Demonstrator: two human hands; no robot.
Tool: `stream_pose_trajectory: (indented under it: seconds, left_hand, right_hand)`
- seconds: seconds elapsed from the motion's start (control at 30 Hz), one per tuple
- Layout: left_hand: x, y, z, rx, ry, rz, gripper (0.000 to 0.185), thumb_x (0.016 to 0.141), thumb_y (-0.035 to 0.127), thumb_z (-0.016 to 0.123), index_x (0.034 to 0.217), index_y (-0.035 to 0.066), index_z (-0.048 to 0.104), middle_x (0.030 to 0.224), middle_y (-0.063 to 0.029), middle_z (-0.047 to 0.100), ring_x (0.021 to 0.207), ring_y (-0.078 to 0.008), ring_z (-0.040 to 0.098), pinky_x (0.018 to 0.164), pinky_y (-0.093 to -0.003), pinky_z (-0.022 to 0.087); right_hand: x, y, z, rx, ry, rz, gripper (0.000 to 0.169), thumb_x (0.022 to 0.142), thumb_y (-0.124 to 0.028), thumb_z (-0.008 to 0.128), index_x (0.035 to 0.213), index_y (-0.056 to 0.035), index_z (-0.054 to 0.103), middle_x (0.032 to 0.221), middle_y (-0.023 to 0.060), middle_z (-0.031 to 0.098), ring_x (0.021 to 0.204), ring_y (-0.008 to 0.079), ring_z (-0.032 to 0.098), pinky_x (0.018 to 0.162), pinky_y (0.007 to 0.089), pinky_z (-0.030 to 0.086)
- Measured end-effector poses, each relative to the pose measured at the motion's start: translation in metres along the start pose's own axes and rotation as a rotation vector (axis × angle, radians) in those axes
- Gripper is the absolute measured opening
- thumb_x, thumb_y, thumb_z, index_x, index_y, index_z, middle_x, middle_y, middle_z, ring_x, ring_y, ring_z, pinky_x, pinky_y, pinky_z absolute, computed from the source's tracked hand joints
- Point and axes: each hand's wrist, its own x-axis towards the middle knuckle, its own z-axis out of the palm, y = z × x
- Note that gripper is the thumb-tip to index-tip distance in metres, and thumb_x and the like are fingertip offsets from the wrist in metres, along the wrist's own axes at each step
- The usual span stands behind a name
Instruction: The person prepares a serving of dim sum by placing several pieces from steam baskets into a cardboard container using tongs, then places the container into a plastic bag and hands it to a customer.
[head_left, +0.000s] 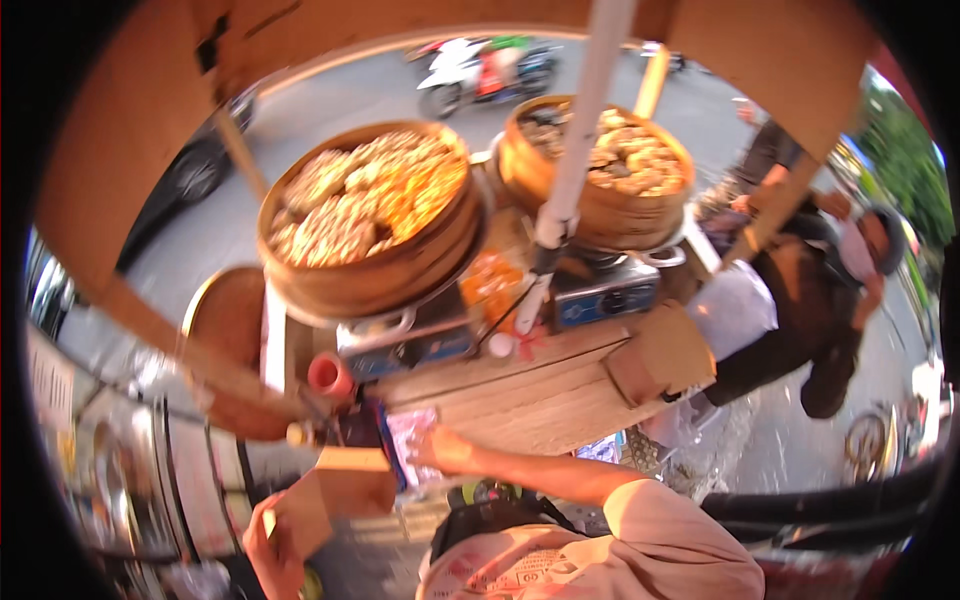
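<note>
My left hand (271, 536) holds an open brown cardboard box (360, 491) by its near left side, low in the view. My right hand (439, 448) reaches left across the front of my body. Its fingers rest on a pale pink and white packet (411, 421) at the left end of the wooden counter (480, 397). Blur hides whether those fingers grip the packet. Beyond the counter stand two round bamboo steamers, a left one (360, 281) and a right one (600, 214), both heaped with dumpling-like food (375, 191).
Portable gas stoves (420, 352) sit under the steamers. A pale pole (574, 127) rises between them, beside an orange bag (491, 281). A red cup (328, 373) stands left; a cardboard box (664, 356) lies right. A person (802, 300) stands at the right. A motorcycle (480, 75) is on the road.
</note>
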Motion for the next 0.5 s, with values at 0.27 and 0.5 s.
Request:
stream_pose_trajectory:
  seconds: [0.27,0.5]
  left_hand:
    - [0.047,0.003,0.026,-0.454,-0.006,0.039,0.051,0.103,0.008,0.050,0.152,0.004,0.039,0.130,-0.0119,0.058,0.113,-0.0209,0.059,0.098,-0.0347,0.047]
    - [0.073,0.007,0.096,-0.451,0.004,0.385,0.041,0.108,0.014,0.048,0.146,0.004,0.037,0.117,-0.0116,0.059,0.097,-0.0152,0.059,0.084,-0.0301,0.049]
  right_hand:
    - [-0.004,-0.013,-0.007,-0.086,-0.040,0.041,0.027,0.083,-0.019,0.063,0.108,-0.0157,0.071,0.119,0.0074,0.064,0.121,0.0269,0.059,0.104,0.0530,0.045]
    - [-0.039,0.002,-0.080,0.733,0.653,0.739,0.042,0.095,-0.007,0.060,0.137,-0.0036,0.052,0.118,0.0120,0.060,0.113,0.0217,0.060,0.103,0.0427,0.049]
